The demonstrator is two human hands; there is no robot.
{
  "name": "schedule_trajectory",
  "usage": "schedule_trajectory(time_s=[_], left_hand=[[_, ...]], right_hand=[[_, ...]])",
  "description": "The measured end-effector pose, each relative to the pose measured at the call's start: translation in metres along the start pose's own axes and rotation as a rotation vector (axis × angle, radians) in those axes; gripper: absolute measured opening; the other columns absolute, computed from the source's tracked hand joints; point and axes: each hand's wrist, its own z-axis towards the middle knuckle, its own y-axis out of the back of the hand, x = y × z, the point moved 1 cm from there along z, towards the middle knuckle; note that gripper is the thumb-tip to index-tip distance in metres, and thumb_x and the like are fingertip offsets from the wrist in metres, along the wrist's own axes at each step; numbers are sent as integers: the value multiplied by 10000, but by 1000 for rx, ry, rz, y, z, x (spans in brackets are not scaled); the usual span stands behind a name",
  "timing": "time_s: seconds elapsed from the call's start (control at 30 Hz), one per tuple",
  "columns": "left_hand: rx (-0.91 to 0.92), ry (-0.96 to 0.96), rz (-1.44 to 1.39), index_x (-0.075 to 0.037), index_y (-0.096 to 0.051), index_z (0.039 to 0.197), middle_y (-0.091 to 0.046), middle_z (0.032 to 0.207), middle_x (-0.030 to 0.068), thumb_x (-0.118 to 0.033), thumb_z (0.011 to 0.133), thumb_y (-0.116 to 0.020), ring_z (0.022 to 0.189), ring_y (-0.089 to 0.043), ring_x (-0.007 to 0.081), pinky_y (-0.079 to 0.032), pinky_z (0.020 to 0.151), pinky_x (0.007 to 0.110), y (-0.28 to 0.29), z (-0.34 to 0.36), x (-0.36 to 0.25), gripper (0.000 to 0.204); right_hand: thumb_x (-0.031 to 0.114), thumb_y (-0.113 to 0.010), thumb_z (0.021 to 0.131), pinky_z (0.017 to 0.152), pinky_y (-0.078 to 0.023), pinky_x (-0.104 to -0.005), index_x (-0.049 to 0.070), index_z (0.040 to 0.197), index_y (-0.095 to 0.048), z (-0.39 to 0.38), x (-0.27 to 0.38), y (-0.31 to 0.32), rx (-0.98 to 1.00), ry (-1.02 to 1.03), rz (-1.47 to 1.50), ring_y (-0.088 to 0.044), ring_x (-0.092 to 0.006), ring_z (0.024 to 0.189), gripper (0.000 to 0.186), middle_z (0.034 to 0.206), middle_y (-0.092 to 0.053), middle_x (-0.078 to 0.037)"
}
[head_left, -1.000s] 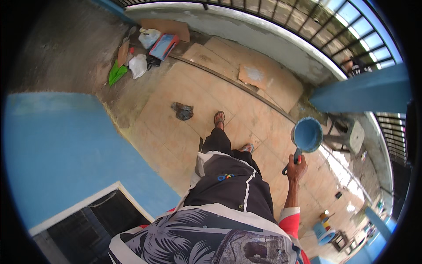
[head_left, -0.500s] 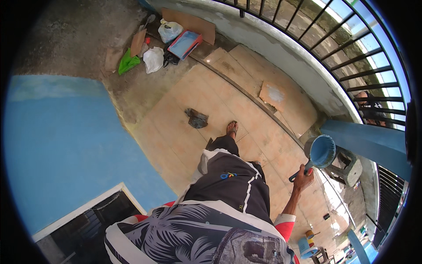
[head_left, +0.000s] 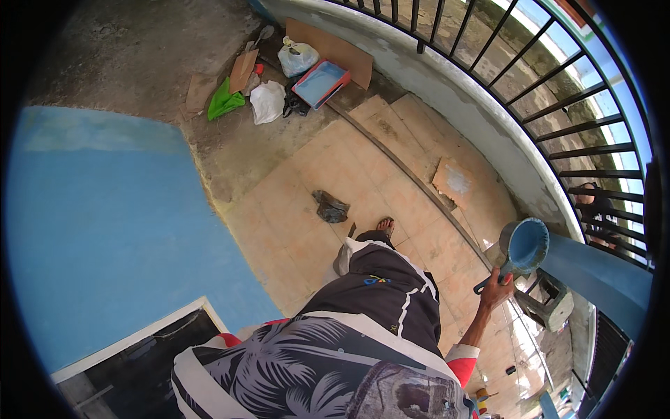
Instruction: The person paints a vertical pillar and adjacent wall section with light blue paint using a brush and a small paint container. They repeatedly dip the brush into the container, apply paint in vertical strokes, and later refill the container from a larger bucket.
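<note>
My right hand [head_left: 496,290] is closed around the handle of a dipper [head_left: 528,246], out to the right of my body. The dipper is grey-blue and round, with blue paint coating its inside; how much it holds is hard to tell. Behind it is a blue post [head_left: 593,274], and just below it a grey, worn stool [head_left: 553,307]. My left hand does not show. At the far side lies a red paint tray [head_left: 340,86] with light blue paint in it.
Beside the tray are a white bag [head_left: 299,57], a white sheet [head_left: 268,103], a green bag [head_left: 225,101] and cardboard [head_left: 335,47]. A crumpled dark plastic piece [head_left: 330,207] lies on the tiles ahead. A blue wall [head_left: 125,237] stands left; a railing [head_left: 551,105] bounds the right, a person [head_left: 593,209] beyond it.
My view has shifted, so the tray, bags and floor pieces now appear further right. My right hand keeps hold of the dipper, which sits slightly further right in the picture.
</note>
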Motion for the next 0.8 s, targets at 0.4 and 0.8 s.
schedule_trajectory(time_s=[0.4,0.8], left_hand=[[4,129,-70,-98,-711,1111,-730,1007,50,-191,938,-654,932,-718,183,-534,788,324,-55,-40,4,204],[280,-143,35,-107,-715,1083,-729,985,43,-184,932,-661,907,-725,179,-535,773,318,-4,-65,-58,178]], right_hand=[[164,-720,861,570,-404,-399,-30,770,-567,64,-1,-5,41,64,104,-460,-191,583,263,616,-520,-81],[218,-785,806,562,-479,-446,27,805,-619,97,-25,-34,52,90,30,-623,-344,568,253,647,-636,-167]])
